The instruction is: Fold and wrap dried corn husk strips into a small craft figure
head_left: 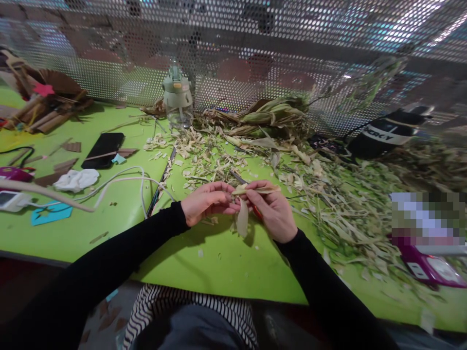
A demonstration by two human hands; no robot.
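My left hand (209, 201) and my right hand (272, 211) meet over the front of the green table. Between them is a pale strip of dried corn husk (242, 218), one piece of it hanging down. My left fingertips pinch its left end, while the thumb and fingers of my right hand close on the other side. Scissors seem tucked in my right hand too: a red-orange handle (257, 212) shows under the palm and a dark blade (239, 177) points up past the fingers. Most of the scissors is hidden.
Husk scraps (215, 158) cover the table beyond my hands, with shredded husk (343, 218) to the right. A clear bottle (177, 99), a black bottle (386, 133) and a husk bundle (273, 116) stand or lie along the mesh. Leftward are a phone (104, 150) and white cables (120, 179).
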